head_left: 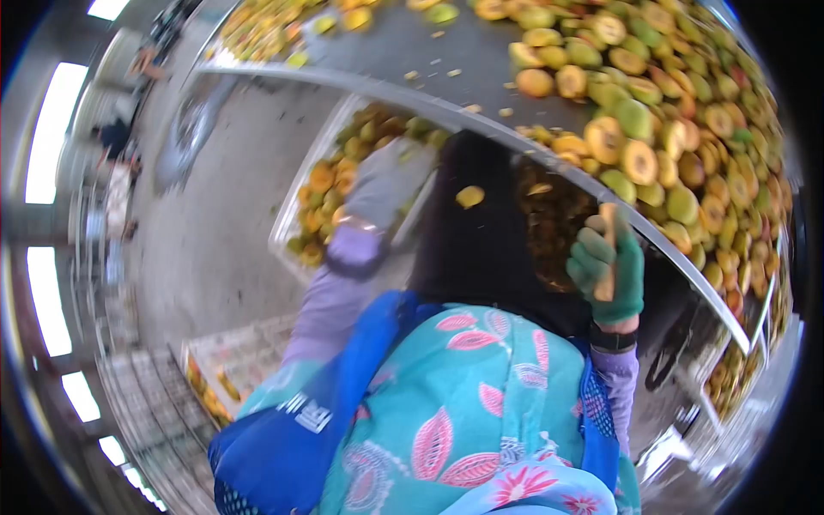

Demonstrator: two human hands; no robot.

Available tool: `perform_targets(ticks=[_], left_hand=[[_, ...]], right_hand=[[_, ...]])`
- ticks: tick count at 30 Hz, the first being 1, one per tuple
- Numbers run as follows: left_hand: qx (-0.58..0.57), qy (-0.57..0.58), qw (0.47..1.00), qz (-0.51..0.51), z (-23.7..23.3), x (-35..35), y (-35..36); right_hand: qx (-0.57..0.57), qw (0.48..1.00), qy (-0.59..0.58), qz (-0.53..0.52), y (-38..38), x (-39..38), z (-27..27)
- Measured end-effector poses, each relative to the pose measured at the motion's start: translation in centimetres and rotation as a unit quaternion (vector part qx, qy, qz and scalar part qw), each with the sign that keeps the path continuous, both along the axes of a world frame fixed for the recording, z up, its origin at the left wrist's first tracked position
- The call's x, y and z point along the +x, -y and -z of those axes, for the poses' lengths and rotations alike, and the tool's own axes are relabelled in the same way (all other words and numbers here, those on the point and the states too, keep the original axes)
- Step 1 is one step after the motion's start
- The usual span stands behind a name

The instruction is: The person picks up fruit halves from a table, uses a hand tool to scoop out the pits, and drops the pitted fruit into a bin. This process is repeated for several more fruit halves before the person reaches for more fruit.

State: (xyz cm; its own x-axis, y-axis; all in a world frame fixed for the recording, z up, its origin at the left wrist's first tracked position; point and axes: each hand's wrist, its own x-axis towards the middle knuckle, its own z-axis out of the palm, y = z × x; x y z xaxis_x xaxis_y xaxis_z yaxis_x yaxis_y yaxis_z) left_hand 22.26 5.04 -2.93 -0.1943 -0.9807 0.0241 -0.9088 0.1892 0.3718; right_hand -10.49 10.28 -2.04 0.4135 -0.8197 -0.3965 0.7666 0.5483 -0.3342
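My right hand (pixel 606 266), in a green glove, is closed round a light wooden handle (pixel 608 257) beside the metal table's edge (pixel 549 154). My left hand (pixel 395 176), in a pale grey glove, is blurred over a white crate (pixel 296 206) of yellow-orange fruit at the left; its fingers cannot be made out. Halved and whole fruits (pixel 639 159) are heaped on the table at the right. A yellow fruit piece (pixel 469 196) shows against my dark-clad lap. Under the table edge, dark fruit pieces (pixel 554 223) lie between my lap and right hand.
Cut fruit (pixel 266 30) is piled at the table's far left. Another crate (pixel 210 378) with some fruit stands at the lower left. Grey floor (pixel 206 206) shows at the left, with a clear plastic bag (pixel 184 129) on it. People sit farther back at the upper left.
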Motion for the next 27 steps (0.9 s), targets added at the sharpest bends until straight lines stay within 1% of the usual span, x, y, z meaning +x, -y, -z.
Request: perform_targets(ticks=[1, 2, 3, 4, 5, 7, 8, 9, 11, 12, 13, 14, 15, 16, 17, 18, 19, 21, 23, 24, 25, 27], left_hand=[[-0.04, 0.048, 0.997, -0.033, 0.5, 0.6, 0.9], [-0.076, 0.095, 0.99, -0.07, 1.1, 1.1, 1.7], [-0.121, -0.04, 0.99, -0.054, -0.7, -1.1, 4.0], [-0.103, -0.08, 0.991, -0.033, -2.5, -4.0, 6.1], [-0.086, -0.12, 0.989, -0.016, -4.6, -7.7, 7.9], [-0.087, 0.02, 0.992, 0.087, -3.6, -12.2, 13.3], [-0.046, 0.098, 0.988, 0.109, -2.0, -14.9, 15.9], [-0.005, 0.177, 0.976, 0.13, -0.2, -16.9, 18.2], [0.034, 0.216, 0.953, 0.21, 1.2, -17.6, 22.2], [0.074, 0.166, 0.948, 0.262, -0.4, -17.0, 22.4], [0.151, 0.008, 0.951, 0.271, -2.6, -16.0, 20.6], [0.271, -0.259, 0.919, 0.119, -4.3, -16.2, 17.7], [0.254, -0.338, 0.896, 0.136, -4.3, -16.0, 15.4], [0.236, -0.417, 0.865, 0.147, -4.1, -15.4, 13.2], [0.18, -0.443, 0.864, 0.159, -3.6, -15.3, 11.7], [0.122, -0.463, 0.861, 0.171, -3.1, -15.2, 10.2], [0.029, -0.425, 0.884, 0.191, -2.2, -15.9, 8.9], [-0.077, -0.361, 0.905, 0.212, -1.0, -16.7, 7.7], [-0.103, -0.317, 0.917, 0.219, -0.8, -17.6, 7.1], [0.045, -0.5, 0.858, 0.108, -1.3, -18.7, 6.2], [0.068, -0.55, 0.828, 0.08, -1.3, -19.5, 5.9], [0.114, -0.641, 0.759, 0.02, -1.0, -20.7, 5.5]], right_hand=[[0.075, 0.995, -0.054, 0.045, 0.1, -0.4, 0.9], [0.049, 0.996, -0.064, 0.049, -0.1, -0.8, 1.6], [0.021, 0.996, -0.073, 0.051, 0.0, -0.8, 1.6], [0.019, 0.996, -0.077, 0.038, 0.1, -0.8, 1.3], [0.033, 0.995, -0.077, 0.051, 0.0, -0.6, 1.5], [0.049, 0.995, -0.072, 0.045, 0.1, -0.4, 0.9], [0.034, 0.997, -0.055, 0.045, 0.0, -0.4, 1.1], [0.017, 0.996, -0.079, 0.04, 0.0, -0.5, 0.8], [-0.012, 0.991, -0.128, 0.027, 0.1, -0.7, -0.1], [-0.036, 0.975, -0.201, 0.093, 0.3, -0.2, 0.2], [-0.062, 0.961, -0.245, 0.113, 0.6, 0.3, -0.4], [-0.087, 0.944, -0.289, 0.132, 1.0, 0.8, -1.4], [-0.11, 0.925, -0.332, 0.148, 1.4, 1.1, -1.8], [-0.177, 0.909, -0.351, 0.138, 2.2, 1.3, -0.8], [-0.231, 0.838, -0.479, 0.12, 3.1, 1.8, 0.0], [-0.263, 0.786, -0.547, 0.114, 3.7, 2.3, 0.2], [-0.294, 0.727, -0.611, 0.107, 4.1, 2.9, 0.3], [-0.267, 0.741, -0.608, 0.098, 4.4, 3.6, 0.8], [-0.248, 0.749, -0.605, 0.107, 4.1, 3.8, 1.1], [-0.241, 0.751, -0.603, 0.12, 3.8, 3.8, 1.1], [-0.233, 0.753, -0.6, 0.134, 3.6, 3.8, 1.2], [-0.264, 0.686, -0.656, 0.172, 3.4, 4.0, 2.4]])
